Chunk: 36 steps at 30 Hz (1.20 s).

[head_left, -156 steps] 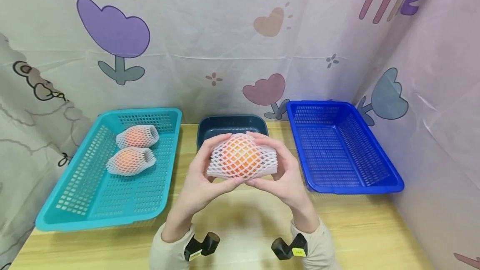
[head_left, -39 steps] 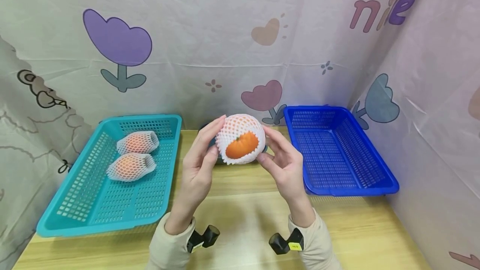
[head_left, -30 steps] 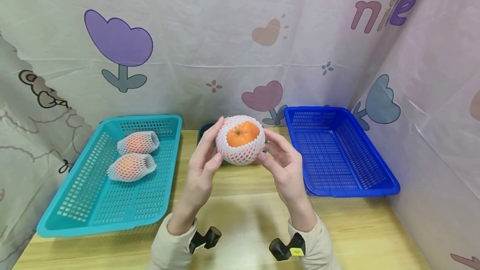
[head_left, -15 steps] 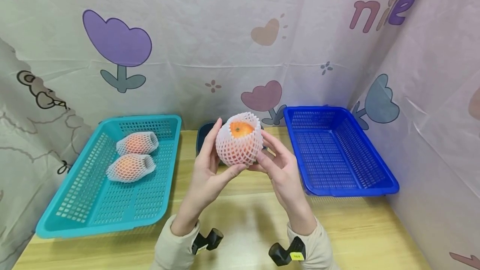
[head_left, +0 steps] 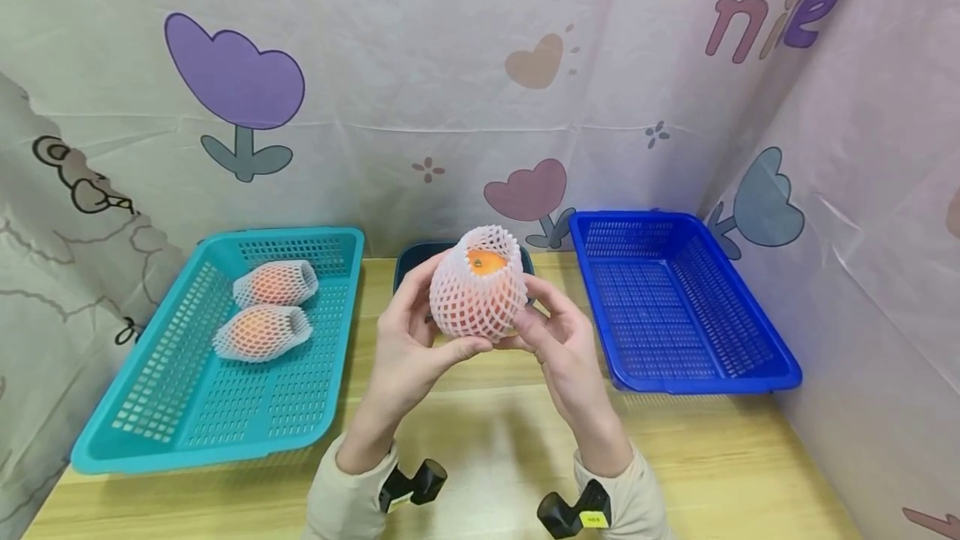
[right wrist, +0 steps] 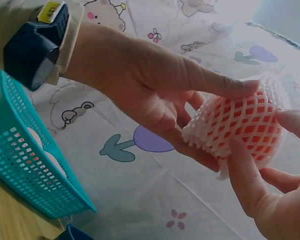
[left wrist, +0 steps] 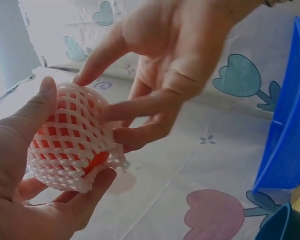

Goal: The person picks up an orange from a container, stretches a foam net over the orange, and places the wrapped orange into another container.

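A mandarin (head_left: 486, 262) in a white foam net sleeve (head_left: 477, 307) is held up over the table's middle. Its green stem end shows through the sleeve's mouth, which is tilted up and rises above the fruit. My left hand (head_left: 408, 348) grips the sleeve from the left, thumb along its lower front. From the right, my right hand (head_left: 566, 348) holds it between thumb and fingers. In the left wrist view, orange peel shows through the mesh (left wrist: 65, 135), with fingers of both hands on it. The right wrist view has the right thumb (right wrist: 245, 89) lying along the net.
On the left stands a teal basket (head_left: 225, 444) with two netted fruits (head_left: 262, 332) in it. A dark basin (head_left: 408, 258) sits behind the hands, partly hidden. To the right is a blue basket (head_left: 675, 315). A printed curtain (head_left: 420, 48) hangs behind.
Earlier the netted mandarin lay sideways between both hands; it has since been turned so its stem end faces up. The sleeve's mouth now stands higher and narrower, and the left thumb has shifted underneath.
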{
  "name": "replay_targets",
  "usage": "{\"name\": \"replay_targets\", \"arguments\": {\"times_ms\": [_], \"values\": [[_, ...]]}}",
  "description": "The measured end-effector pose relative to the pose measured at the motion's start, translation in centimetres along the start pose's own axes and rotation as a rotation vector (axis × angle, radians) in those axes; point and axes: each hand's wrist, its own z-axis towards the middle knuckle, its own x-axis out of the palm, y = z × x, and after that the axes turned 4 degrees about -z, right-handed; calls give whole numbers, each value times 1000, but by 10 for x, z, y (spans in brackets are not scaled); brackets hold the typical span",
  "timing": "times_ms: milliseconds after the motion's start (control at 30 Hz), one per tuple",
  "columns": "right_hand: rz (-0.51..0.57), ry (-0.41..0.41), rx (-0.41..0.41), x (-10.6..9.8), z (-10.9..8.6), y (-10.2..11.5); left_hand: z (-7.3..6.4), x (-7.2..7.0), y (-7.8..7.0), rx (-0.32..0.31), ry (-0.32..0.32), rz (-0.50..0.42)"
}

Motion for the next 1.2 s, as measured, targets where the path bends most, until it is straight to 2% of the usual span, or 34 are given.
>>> {"name": "replay_targets", "arguments": {"times_ms": [267, 367, 633, 867, 1200], "values": [[-94, -63, -96, 3, -1, -4, -2, 0, -2, -19, -26, -78], [-88, -53, -112, 3, -1, -4, -3, 1, -1, -19, -48, -90], [9, -18, -120, 1, -4, -6, -7, 4, 1, -23, -90, -80], [41, -37, -114, 0, -4, -6, -7, 9, 1, 0, -123, -57], [46, -54, -95, -1, -3, -6, -8, 15, 2, 35, -111, -48]]}}
